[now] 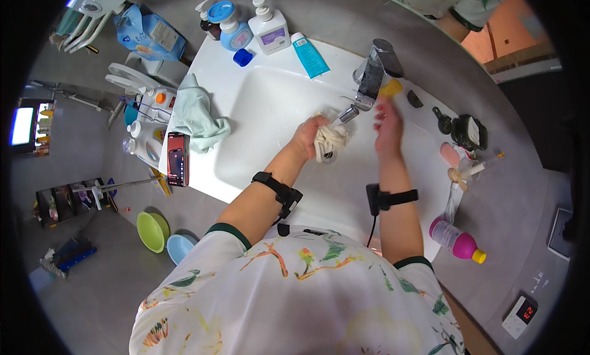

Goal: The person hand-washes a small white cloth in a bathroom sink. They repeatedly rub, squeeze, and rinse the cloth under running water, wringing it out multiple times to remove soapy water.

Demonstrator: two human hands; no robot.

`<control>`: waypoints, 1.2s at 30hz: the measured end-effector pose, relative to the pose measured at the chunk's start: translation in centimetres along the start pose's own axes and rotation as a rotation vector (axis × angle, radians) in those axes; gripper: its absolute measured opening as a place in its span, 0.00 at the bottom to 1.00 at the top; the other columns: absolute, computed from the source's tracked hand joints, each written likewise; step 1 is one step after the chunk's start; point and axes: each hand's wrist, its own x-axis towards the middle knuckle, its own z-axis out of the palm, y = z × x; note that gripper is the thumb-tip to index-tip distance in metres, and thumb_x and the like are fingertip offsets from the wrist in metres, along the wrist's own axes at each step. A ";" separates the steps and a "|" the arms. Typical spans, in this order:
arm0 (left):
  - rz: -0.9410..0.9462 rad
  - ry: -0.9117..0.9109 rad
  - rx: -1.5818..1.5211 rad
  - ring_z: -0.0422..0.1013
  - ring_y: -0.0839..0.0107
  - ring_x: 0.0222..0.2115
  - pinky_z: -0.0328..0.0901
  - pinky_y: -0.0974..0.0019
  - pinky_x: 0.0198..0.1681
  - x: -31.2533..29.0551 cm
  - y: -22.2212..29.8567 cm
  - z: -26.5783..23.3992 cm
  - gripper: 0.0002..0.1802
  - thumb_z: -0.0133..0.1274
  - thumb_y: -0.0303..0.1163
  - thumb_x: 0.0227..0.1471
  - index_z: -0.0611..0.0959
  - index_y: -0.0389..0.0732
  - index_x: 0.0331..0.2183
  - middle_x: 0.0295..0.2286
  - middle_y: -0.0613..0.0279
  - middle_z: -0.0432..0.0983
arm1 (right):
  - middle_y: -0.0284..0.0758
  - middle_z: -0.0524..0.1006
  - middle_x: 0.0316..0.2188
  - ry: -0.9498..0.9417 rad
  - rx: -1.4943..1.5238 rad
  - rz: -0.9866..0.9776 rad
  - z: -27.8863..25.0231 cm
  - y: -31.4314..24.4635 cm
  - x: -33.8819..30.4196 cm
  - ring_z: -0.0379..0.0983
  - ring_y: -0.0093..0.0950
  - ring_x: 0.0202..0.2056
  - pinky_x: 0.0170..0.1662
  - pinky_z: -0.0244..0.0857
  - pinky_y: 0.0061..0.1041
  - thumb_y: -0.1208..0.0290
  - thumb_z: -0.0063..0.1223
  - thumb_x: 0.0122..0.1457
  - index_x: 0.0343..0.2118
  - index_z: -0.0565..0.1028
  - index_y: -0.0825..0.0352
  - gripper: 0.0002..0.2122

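At the sink (258,109), my left hand (306,136) is closed round a crumpled, wet cream cloth (332,141) over the basin, by the drain. The silver faucet (372,72) stands at the back, its spout tip (348,113) close above the cloth. My right hand (388,126) is raised over the basin's right side, beside the faucet. Its fingers are loosely curled and apart, slightly blurred, with nothing visible in them. A yellow object (391,88) lies just beyond the right fingertips; its kind is unclear.
Pump bottles (270,29) and a teal tube (310,55) line the back rim. A pale green cloth (200,118) and a phone (178,158) lie on the left rim. On the right are a dark green container (467,134) and a pink bottle (458,238). Basins (152,232) sit lower left.
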 end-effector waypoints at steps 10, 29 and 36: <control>0.053 0.211 -0.282 0.71 0.56 0.34 0.66 0.55 0.44 1.4 0.0 -1.4 0.21 0.47 0.47 0.50 0.76 0.41 0.39 0.35 0.54 0.75 | 0.46 0.66 0.46 -0.226 -0.531 -0.360 3.5 13.1 -7.3 0.64 0.40 0.49 0.49 0.61 0.36 0.68 0.52 0.53 0.46 0.65 0.69 0.19; 0.043 0.403 0.135 0.72 0.70 0.35 0.68 0.66 0.35 0.1 -3.3 -2.4 0.19 0.39 0.49 0.57 0.75 0.49 0.43 0.35 0.66 0.75 | 0.47 0.74 0.36 -0.197 -0.792 -0.038 7.3 8.7 -1.5 0.70 0.45 0.40 0.43 0.64 0.39 0.55 0.49 0.53 0.32 0.72 0.72 0.20; 0.077 -0.092 -0.415 0.71 0.65 0.35 0.67 0.61 0.39 1.3 -1.6 -4.7 0.20 0.36 0.48 0.58 0.75 0.46 0.41 0.35 0.63 0.75 | 0.49 0.74 0.38 -0.227 -0.679 -0.665 7.4 10.6 -6.3 0.71 0.48 0.42 0.46 0.64 0.37 0.55 0.47 0.54 0.43 0.70 0.69 0.22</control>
